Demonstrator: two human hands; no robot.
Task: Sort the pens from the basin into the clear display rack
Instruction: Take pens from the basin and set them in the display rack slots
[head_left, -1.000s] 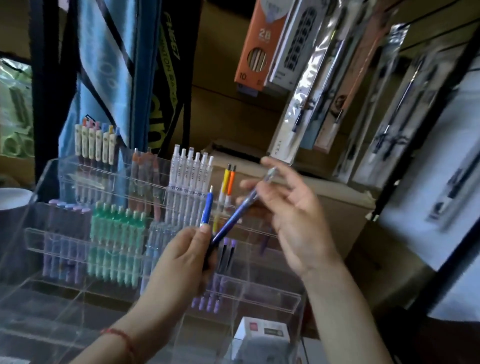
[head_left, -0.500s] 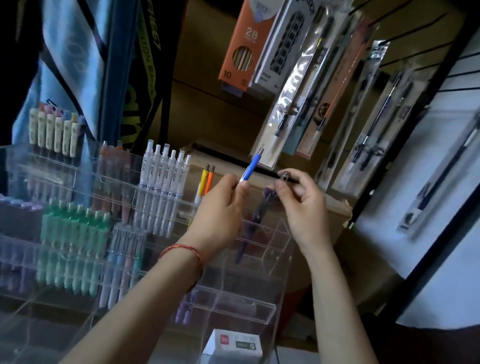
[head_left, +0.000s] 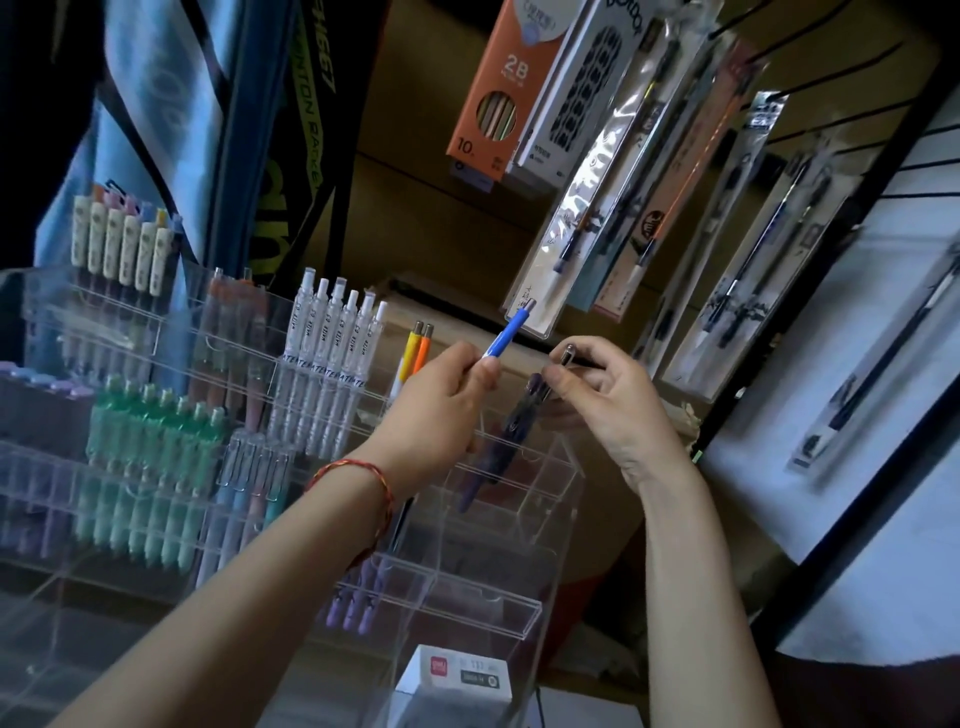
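You are gripping a blue pen (head_left: 505, 336) in your left hand (head_left: 441, 410), fingers curled round its lower barrel, so that its silver end is pointing up and to the right above the clear display rack (head_left: 483, 610). Your right hand (head_left: 623, 410) is pinching the top of a dark purple pen (head_left: 519, 421) between thumb and forefinger. That pen is slanting down into an upper right compartment of the rack, its lower part showing through the clear wall. Just left of your hands, a yellow and orange pair (head_left: 418, 345), white pens (head_left: 337, 332) and green pens (head_left: 156, 431) are standing in their slots. A red string bracelet (head_left: 358, 475) is circling your left wrist.
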